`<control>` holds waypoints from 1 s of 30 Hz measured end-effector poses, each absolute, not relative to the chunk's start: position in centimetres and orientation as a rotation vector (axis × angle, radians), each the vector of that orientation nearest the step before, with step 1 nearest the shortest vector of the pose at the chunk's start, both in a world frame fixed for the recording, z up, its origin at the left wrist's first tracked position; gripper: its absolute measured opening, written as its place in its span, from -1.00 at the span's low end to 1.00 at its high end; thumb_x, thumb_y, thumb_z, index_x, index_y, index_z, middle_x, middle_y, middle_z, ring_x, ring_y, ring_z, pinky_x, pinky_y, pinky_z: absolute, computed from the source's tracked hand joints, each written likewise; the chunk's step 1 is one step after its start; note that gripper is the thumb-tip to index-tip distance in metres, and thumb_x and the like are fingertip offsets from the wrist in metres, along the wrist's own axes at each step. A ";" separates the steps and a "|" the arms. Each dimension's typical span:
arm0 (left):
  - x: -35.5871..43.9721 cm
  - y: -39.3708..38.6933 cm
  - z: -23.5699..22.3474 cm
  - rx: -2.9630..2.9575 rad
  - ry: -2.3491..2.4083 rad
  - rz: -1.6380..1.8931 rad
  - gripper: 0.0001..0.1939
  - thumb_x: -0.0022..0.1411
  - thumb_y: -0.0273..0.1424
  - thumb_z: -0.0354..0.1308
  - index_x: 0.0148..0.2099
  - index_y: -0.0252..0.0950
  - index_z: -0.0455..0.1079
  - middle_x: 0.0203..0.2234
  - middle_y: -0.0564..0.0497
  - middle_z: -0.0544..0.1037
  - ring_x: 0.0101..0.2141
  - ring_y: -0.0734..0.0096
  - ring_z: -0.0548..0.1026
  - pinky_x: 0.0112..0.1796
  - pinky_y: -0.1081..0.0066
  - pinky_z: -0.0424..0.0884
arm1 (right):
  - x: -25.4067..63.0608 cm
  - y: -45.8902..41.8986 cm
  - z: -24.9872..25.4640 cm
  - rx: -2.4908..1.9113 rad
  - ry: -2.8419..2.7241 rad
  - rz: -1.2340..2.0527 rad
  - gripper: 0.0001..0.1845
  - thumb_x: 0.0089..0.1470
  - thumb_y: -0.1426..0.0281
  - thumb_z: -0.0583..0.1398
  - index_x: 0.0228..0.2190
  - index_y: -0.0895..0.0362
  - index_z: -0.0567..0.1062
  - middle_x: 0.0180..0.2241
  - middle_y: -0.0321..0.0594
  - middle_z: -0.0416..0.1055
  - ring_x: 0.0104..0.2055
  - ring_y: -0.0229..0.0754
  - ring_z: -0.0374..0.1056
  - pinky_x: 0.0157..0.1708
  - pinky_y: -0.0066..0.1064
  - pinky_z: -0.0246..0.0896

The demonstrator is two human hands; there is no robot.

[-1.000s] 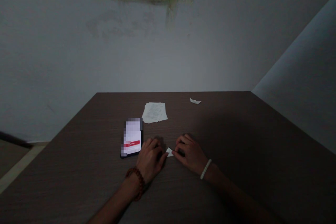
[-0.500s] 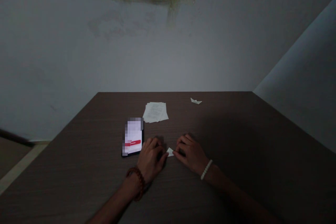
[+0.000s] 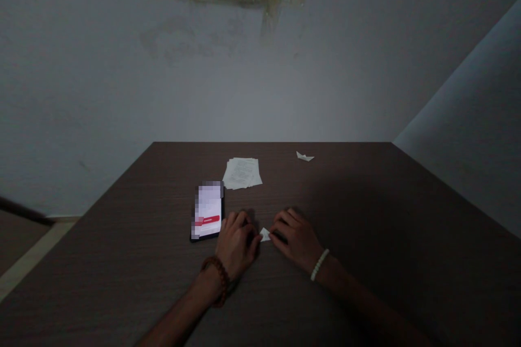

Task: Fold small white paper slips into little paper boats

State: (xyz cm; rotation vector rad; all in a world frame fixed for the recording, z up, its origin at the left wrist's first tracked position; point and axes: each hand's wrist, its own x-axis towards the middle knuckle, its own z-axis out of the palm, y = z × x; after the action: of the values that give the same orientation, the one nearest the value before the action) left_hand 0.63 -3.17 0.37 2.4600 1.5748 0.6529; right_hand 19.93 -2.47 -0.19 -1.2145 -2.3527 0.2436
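Note:
A small folded piece of white paper [image 3: 265, 235], roughly triangular, lies low over the dark table between my two hands. My left hand [image 3: 237, 238], with a brown bead bracelet at the wrist, pinches its left corner between thumb and fingers. From the other side my right hand [image 3: 296, 236], wearing a pale bead bracelet, grips the right corner the same way. The fingertips cover both ends of the paper, so only its middle shows.
A lit phone [image 3: 208, 211] lies just left of my left hand. Behind it is a stack of printed paper sheets [image 3: 243, 173]. A folded paper boat [image 3: 305, 156] sits near the far edge of the wooden table [image 3: 350, 173], which meets a wall [image 3: 260, 92].
Almost nothing differs. Both hands keep hold of the folded paper, the left wrist shifting slightly to the right; the whole view has moved a touch.

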 end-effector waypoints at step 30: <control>-1.4 -3.3 1.4 2.733 1.155 0.552 -0.81 0.19 -0.50 0.04 -0.33 -0.22 0.48 -0.32 -0.05 0.43 -0.22 0.21 0.28 -0.27 0.24 0.18 | 20.5 -3.0 0.9 -1.033 -2.710 0.049 -0.72 0.06 0.46 0.20 -0.13 0.05 0.44 -0.18 -0.18 0.37 -0.13 -0.09 0.14 -0.20 -0.27 0.03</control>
State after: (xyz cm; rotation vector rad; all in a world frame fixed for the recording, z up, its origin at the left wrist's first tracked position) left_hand -1.40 -3.26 1.42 2.7328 1.1545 0.5515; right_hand 20.46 -3.03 0.95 -1.0331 -2.7101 0.0494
